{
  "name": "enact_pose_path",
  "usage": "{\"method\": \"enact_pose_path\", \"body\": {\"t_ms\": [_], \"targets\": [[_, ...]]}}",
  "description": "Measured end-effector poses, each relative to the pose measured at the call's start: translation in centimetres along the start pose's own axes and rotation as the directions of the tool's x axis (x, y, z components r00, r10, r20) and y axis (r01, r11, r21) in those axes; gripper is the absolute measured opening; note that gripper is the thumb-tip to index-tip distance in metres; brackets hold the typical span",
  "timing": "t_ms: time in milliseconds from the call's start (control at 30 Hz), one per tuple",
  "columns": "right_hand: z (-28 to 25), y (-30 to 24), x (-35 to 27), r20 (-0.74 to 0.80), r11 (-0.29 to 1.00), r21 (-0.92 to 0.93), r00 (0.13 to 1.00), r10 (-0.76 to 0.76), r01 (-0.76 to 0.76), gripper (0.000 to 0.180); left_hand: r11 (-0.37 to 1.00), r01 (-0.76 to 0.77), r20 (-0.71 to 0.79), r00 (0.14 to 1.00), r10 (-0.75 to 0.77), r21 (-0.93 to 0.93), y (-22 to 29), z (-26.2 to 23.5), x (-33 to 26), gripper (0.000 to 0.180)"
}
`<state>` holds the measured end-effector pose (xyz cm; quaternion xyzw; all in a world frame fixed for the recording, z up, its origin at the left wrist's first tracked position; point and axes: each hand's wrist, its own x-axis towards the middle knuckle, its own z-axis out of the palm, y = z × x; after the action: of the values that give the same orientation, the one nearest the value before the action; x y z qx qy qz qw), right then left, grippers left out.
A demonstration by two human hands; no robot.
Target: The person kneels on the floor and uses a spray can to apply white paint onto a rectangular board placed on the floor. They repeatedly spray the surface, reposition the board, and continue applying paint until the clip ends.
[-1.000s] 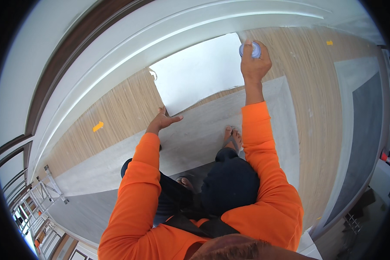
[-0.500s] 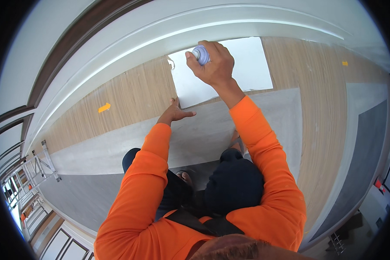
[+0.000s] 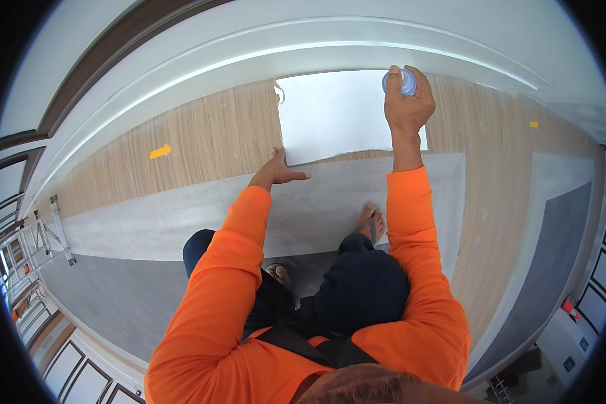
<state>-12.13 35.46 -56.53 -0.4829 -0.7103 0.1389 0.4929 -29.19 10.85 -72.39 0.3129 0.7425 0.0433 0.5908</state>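
Observation:
A white rectangular sheet (image 3: 337, 114) lies on the wood-patterned floor strip, against the white skirting; its upper left corner looks torn or curled. My right hand (image 3: 409, 113) is closed around a lilac-rimmed spray can (image 3: 409, 83) above the sheet's right end. One finger rests over the can's top, and the hand hides part of the sheet's right edge. At the sheet's lower left corner is my left hand (image 3: 274, 172), fingers spread, holding nothing; its fingertips reach the corner.
White skirting (image 3: 303, 57) runs along the far side. Orange arrow stickers (image 3: 160, 151) mark the wood strip on both sides. A metal scaffold frame (image 3: 55, 232) stands far left. My sandalled foot (image 3: 370, 222) is on the light grey floor band (image 3: 215, 209).
My right hand has carried the spray can rightward, from the sheet's upper left part to its right end. My left hand has stayed at the corner. The view has shifted slightly.

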Motion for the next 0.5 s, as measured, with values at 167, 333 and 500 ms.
{"method": "enact_pose_path", "body": {"t_ms": [167,333,500], "targets": [[1.4,-4.8,-1.0,0.206,0.981,0.008,0.96,-0.19,0.192,0.041,0.991,-0.131,-0.104,0.987,0.127,-0.04,-3.9,-2.3,0.8,0.141],[1.9,-10.4,-0.7,0.551,0.965,-0.092,0.82,-0.156,0.246,0.048,0.994,0.06,-0.336,0.942,-0.026,0.093,-12.8,-10.0,-0.3,0.136],[2.9,-14.0,0.6,0.484,0.982,-0.098,0.87,-0.094,0.161,0.052,0.961,0.212,-0.26,0.952,-0.163,0.176,-25.9,-11.6,-0.7,0.134]]}}
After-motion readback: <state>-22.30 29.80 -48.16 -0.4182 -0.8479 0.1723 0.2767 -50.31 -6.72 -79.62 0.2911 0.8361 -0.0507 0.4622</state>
